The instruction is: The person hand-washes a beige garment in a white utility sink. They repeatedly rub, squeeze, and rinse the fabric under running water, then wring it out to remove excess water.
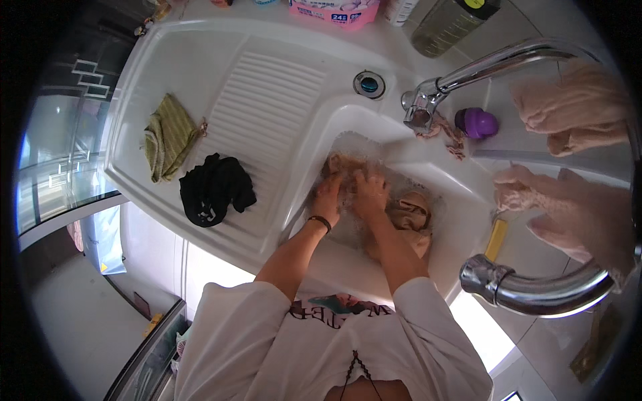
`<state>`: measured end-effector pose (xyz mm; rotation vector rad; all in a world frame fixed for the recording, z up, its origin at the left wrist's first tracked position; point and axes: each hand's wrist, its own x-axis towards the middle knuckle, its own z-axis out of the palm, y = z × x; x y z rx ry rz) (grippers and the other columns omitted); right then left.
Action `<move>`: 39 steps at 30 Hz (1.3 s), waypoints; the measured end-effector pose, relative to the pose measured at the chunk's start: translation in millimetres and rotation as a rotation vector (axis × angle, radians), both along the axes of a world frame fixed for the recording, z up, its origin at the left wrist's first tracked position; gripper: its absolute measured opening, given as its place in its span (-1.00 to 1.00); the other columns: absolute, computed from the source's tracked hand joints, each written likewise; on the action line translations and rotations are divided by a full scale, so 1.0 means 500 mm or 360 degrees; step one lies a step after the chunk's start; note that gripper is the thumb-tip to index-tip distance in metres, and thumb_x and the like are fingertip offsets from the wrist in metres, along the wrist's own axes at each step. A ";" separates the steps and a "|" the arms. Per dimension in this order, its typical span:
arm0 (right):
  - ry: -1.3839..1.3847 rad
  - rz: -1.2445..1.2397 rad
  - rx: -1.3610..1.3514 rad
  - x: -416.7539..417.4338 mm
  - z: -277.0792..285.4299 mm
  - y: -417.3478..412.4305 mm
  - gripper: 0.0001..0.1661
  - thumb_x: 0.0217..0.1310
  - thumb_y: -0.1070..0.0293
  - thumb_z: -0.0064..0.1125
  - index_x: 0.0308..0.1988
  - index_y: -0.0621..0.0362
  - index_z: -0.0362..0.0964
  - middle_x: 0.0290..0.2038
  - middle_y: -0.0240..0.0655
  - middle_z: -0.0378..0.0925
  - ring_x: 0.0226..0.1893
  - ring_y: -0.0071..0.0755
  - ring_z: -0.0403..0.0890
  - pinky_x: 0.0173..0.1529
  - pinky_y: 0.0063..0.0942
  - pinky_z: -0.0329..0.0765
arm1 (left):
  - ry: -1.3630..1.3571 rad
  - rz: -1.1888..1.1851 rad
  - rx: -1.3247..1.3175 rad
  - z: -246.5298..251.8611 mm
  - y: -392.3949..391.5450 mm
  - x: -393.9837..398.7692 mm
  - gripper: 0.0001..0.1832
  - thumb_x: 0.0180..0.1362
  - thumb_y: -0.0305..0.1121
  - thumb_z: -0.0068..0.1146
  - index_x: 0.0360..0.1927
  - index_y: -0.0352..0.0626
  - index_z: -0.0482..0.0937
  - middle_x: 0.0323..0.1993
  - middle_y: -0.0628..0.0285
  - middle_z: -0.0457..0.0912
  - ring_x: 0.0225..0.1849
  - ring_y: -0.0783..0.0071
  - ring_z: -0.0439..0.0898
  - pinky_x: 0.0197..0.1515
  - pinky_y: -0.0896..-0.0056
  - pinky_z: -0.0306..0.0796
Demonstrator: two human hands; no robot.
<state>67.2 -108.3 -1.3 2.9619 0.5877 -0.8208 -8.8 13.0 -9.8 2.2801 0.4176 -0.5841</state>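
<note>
Both my hands are down in the cloudy, sudsy water of a white sink basin (343,113). My left hand (328,198), with a dark bracelet at its wrist, grips a wet tan cloth (346,161). Close beside it, my right hand (371,193) has bent fingers on the same cloth. Suds and water partly hide the fingertips and the cloth between them. More bunched tan fabric (411,215) rises from the water to the right of my right forearm; whether it is the same piece cannot be seen.
A black garment (218,190) and a green striped cloth (170,138) lie left on the ribbed washboard (271,95). A chrome faucet (421,108) overhangs the basin's back. Pinkish fabric (572,108) hangs right, above a curved chrome pipe (541,290). A purple-capped container (476,123) sits by the faucet.
</note>
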 end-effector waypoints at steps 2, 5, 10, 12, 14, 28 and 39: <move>-0.0036 -0.0394 0.0153 -0.012 -0.028 -0.006 -0.11 -0.14 0.28 0.40 0.21 -0.06 0.14 0.21 -0.11 0.22 0.25 -0.02 0.19 0.24 0.10 0.10 | 0.0009 0.0584 -0.0437 -0.016 0.018 0.020 -0.24 0.06 -0.68 -0.04 0.37 -0.02 0.05 0.35 0.08 0.08 0.34 0.09 0.13 0.24 0.11 0.30; 0.0626 -0.1334 0.0758 0.019 -0.007 -0.018 -0.28 -0.14 0.38 0.33 0.09 0.00 0.26 0.06 -0.17 0.37 0.10 -0.12 0.37 0.14 -0.01 0.23 | 0.0252 0.1529 -0.1253 0.029 0.028 0.055 -0.50 0.18 -0.35 -0.04 0.23 -0.04 0.28 0.20 0.13 0.31 0.20 0.18 0.34 0.14 0.10 0.39; -0.0141 -0.0754 0.1642 -0.114 0.168 0.004 -0.25 -0.31 0.32 0.36 0.03 0.00 0.32 -0.06 -0.26 0.39 0.00 -0.15 0.40 0.07 -0.17 0.25 | 0.0389 0.1689 -0.2195 0.127 0.009 0.072 -0.35 0.15 0.26 -0.09 0.08 -0.04 0.42 0.02 0.15 0.49 -0.02 0.27 0.52 -0.12 0.18 0.49; -0.0571 -0.0484 0.1560 -0.158 0.229 0.035 -0.24 -0.36 0.28 0.37 0.01 0.01 0.34 -0.10 -0.26 0.39 -0.06 -0.13 0.40 0.02 -0.19 0.25 | 0.0538 0.1118 -0.2801 0.129 0.012 0.059 -0.33 0.15 0.29 -0.12 0.05 -0.07 0.43 -0.01 0.19 0.51 -0.07 0.32 0.52 -0.15 0.23 0.50; -0.0948 -0.0445 0.1548 -0.171 0.274 0.051 -0.37 -0.35 0.27 0.35 -0.10 0.03 0.41 -0.17 -0.24 0.40 -0.17 -0.08 0.42 -0.08 -0.19 0.27 | 0.0718 0.0608 -0.3196 0.134 0.007 0.053 -0.34 0.16 0.29 -0.13 0.03 -0.09 0.43 -0.04 0.21 0.52 -0.09 0.35 0.53 -0.15 0.26 0.50; -0.0572 -0.1263 0.1756 -0.077 0.174 -0.039 -0.65 0.04 0.18 0.20 -0.23 0.19 0.42 -0.46 -0.03 0.54 -0.41 0.02 0.58 -0.22 -0.24 0.52 | 0.0393 0.0924 -0.1674 0.210 -0.044 0.048 -0.50 0.23 0.10 -0.06 -0.03 -0.11 0.45 -0.10 0.30 0.54 -0.09 0.36 0.50 -0.04 0.31 0.43; 0.0534 -0.1112 0.2300 -0.099 0.242 -0.271 -0.14 -0.05 0.41 0.37 0.25 -0.05 0.14 -0.04 -0.19 0.41 -0.02 -0.32 0.46 0.10 -0.36 0.38 | -0.0163 0.0855 -0.2051 0.295 0.113 0.040 -0.67 0.20 -0.19 0.07 -0.05 -0.16 0.50 -0.05 0.20 0.53 0.00 0.34 0.49 0.08 0.27 0.39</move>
